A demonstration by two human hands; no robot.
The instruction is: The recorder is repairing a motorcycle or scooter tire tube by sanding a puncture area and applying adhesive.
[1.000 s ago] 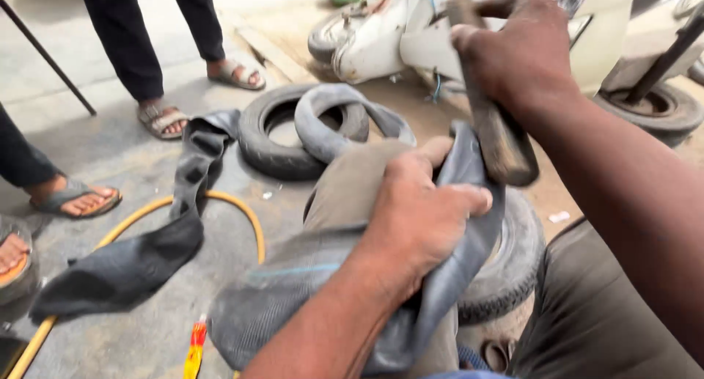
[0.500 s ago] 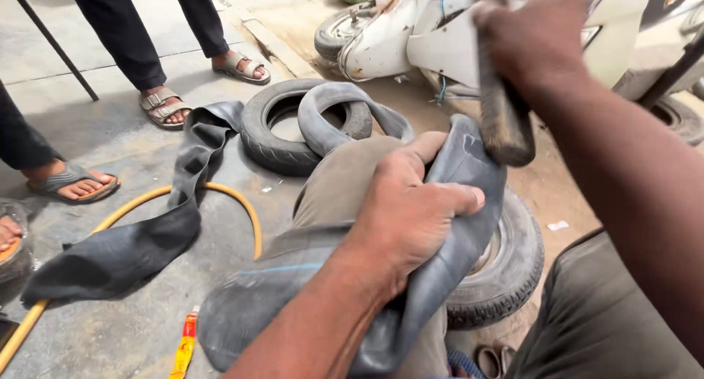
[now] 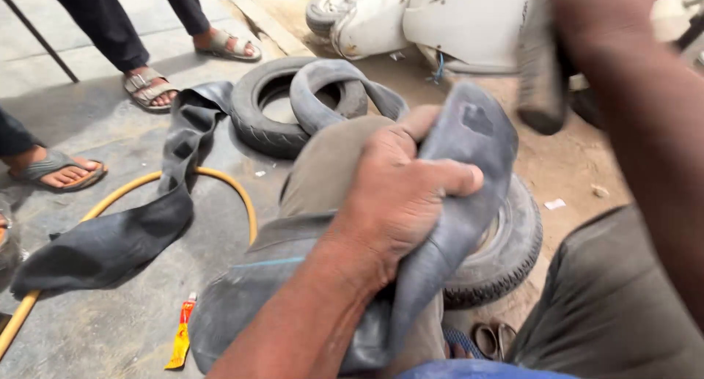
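At frame centre my left hand (image 3: pixel 400 203) clamps the grey inner tube (image 3: pixel 458 203) folded over my knee (image 3: pixel 330 159), bracing its patched spot upward. Upper right, my blurred right hand (image 3: pixel 594 20) grips a dark tool (image 3: pixel 541 71) above it.

Bright, even daylight fills the view, with soft shadows beneath the tyre (image 3: pixel 279 108) and the standing person's sandals (image 3: pixel 150 88). The right hand (image 3: pixel 594 20) and its dark tool (image 3: pixel 540 71) smear with motion blur at the top right; the left hand (image 3: pixel 400 196) stays sharp.
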